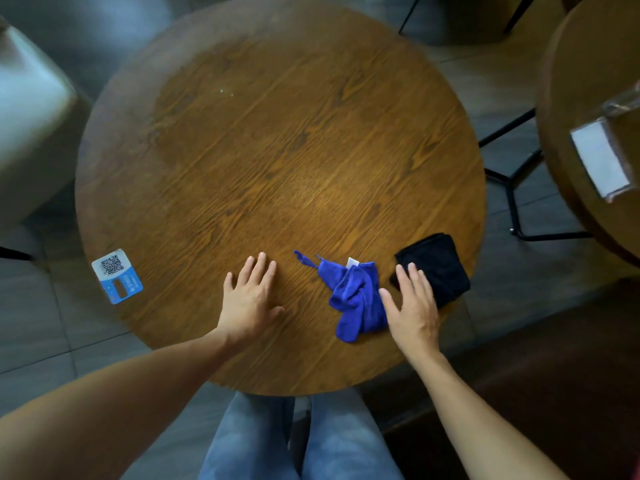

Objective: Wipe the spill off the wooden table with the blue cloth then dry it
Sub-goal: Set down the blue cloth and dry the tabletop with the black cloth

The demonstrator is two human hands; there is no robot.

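A round wooden table (pixel 277 150) fills the middle of the view. A crumpled blue cloth (pixel 353 299) with a white tag lies near its front right edge. Just right of it sits a folded black cloth (pixel 438 263). My right hand (pixel 412 306) hovers open between the two cloths, fingers spread, its fingertips over the black cloth's near corner and its thumb beside the blue cloth. My left hand (pixel 249 296) rests flat and open on the wood, left of the blue cloth. A few small pale specks (pixel 225 91) show on the far part of the tabletop.
A blue and white QR sticker (pixel 117 276) is stuck near the table's left edge. A pale chair (pixel 31 116) stands at the left. A second wooden table (pixel 588 81) with a clear card holder (pixel 602 161) is at the right. My jeans-clad legs (pixel 298 441) are under the near edge.
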